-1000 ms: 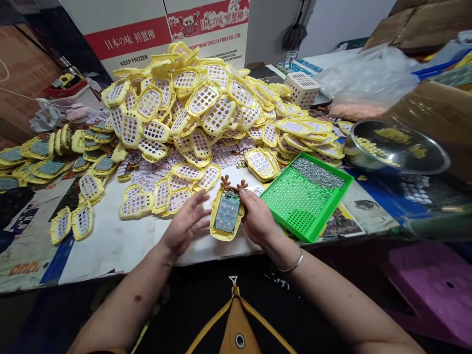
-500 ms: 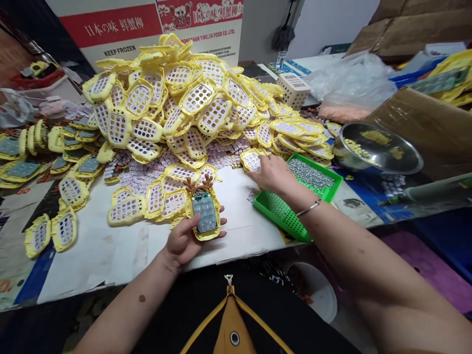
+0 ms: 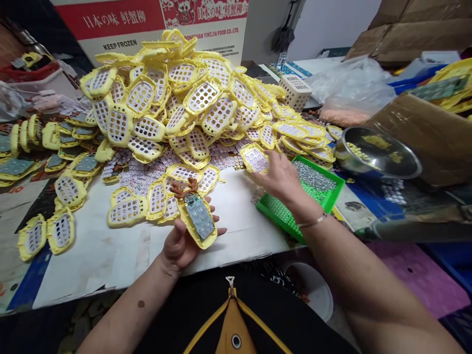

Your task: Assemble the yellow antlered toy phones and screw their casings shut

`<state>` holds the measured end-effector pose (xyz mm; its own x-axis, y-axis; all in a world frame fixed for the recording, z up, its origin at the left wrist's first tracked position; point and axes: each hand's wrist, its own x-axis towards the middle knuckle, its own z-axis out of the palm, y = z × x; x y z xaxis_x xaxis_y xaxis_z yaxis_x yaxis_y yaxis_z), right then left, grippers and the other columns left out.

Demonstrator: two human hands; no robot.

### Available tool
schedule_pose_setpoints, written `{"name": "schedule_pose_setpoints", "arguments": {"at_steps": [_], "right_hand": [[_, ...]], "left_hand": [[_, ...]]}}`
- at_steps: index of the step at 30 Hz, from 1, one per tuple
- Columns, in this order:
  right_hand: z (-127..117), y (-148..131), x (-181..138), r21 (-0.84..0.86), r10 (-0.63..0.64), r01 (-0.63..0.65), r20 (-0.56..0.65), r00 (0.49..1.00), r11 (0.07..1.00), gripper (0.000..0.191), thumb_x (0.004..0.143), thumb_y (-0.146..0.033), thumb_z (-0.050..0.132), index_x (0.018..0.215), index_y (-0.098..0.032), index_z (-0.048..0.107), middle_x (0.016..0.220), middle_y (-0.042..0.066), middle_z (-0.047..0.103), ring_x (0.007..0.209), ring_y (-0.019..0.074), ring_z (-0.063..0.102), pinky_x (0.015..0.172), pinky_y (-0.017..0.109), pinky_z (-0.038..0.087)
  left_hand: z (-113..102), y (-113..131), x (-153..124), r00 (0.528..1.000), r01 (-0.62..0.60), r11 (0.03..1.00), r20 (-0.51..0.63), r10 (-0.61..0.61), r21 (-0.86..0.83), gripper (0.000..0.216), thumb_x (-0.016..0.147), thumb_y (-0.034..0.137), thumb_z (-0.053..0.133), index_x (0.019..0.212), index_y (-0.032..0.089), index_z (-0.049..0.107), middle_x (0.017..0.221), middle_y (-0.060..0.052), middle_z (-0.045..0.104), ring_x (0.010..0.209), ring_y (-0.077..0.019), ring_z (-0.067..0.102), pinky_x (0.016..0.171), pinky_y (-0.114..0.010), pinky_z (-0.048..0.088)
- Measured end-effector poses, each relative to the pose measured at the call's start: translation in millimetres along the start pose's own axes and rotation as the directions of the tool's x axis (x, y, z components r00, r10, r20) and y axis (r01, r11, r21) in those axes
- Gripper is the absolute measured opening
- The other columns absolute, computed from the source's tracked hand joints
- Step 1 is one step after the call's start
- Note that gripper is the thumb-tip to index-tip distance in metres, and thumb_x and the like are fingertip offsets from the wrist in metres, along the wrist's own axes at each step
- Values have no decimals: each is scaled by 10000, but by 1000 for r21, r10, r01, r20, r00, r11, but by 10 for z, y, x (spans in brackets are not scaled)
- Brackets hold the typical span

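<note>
My left hand (image 3: 184,246) is closed around a yellow toy phone shell (image 3: 199,219) with a grey-green circuit board in it and brown antlers at its top. The thumb presses its near left side, and the other fingers show past its right edge. Farther right, my right hand (image 3: 278,178) grips the right edge of a yellow shell half (image 3: 255,158) with a white keypad-hole panel. Behind both hands rises a large heap of similar yellow shell halves (image 3: 202,96). Several more shells (image 3: 127,210) lie to the left of my left hand.
A green perforated tray (image 3: 275,211) with small metal screws (image 3: 315,176) lies beneath my right forearm. Beyond it stands a metal bowl (image 3: 400,167) with small yellow pieces. Shells with boards (image 3: 85,163) are stacked at left. A cream perforated box (image 3: 296,91) stands behind.
My left hand has tilted the antlered shell so its top leans left. My right hand has closed on the edge of the shell half, which has shifted and turned slightly.
</note>
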<state>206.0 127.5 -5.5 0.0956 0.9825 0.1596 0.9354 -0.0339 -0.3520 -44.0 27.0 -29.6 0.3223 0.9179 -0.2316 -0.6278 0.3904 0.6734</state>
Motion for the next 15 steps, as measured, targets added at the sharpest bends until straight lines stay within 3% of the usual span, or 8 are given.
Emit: {"name": "schedule_pose_setpoints", "arguments": {"at_steps": [4, 7, 12, 14, 15], "right_hand": [[133, -283, -577, 225, -322, 327, -59, 945, 918, 643, 808, -416, 622, 1360, -138, 441, 1180, 195, 586, 1070, 342, 572, 893, 507, 506], [295, -445, -929, 269, -423, 432, -93, 901, 861, 621, 837, -365, 603, 1386, -146, 411, 1162, 198, 585, 1045, 335, 587, 864, 519, 530], [415, -502, -1137, 395, -443, 464, -150, 884, 793, 622, 858, -320, 599, 1426, -198, 376, 1233, 198, 560, 1138, 345, 557, 934, 584, 503], [401, -456, -1161, 574, -381, 378, -122, 916, 726, 650, 831, -371, 650, 1410, -215, 399, 1294, 184, 548, 1206, 333, 533, 1010, 581, 465], [392, -429, -1172, 696, -322, 272, -62, 945, 665, 671, 813, -417, 675, 1399, -226, 411, 1322, 173, 544, 1229, 323, 528, 1032, 564, 457]], "left_hand": [[15, -6, 11, 996, -83, 996, -41, 82, -36, 901, 469, 748, 771, 1186, 214, 658, 1163, -93, 690, 1153, -342, 612, 1026, -514, 473], [19, -31, -4, 990, -140, 989, -27, 139, -55, 917, 461, 771, 754, 1197, 233, 653, 1228, -93, 676, 1284, -370, 518, 1087, -508, 409], [-27, -38, -68, 994, -84, 996, 74, 86, -28, 897, 473, 798, 731, 1133, 193, 690, 1235, -125, 672, 1336, -399, 458, 1107, -507, 381], [-40, -24, -91, 994, -93, 996, 52, 94, -15, 874, 479, 808, 718, 1094, 188, 709, 1206, -126, 685, 1334, -402, 459, 1096, -502, 395], [-41, -19, -98, 994, -105, 994, 29, 105, -11, 860, 483, 812, 712, 1074, 187, 717, 1194, -125, 691, 1333, -402, 461, 1091, -498, 402]]}}
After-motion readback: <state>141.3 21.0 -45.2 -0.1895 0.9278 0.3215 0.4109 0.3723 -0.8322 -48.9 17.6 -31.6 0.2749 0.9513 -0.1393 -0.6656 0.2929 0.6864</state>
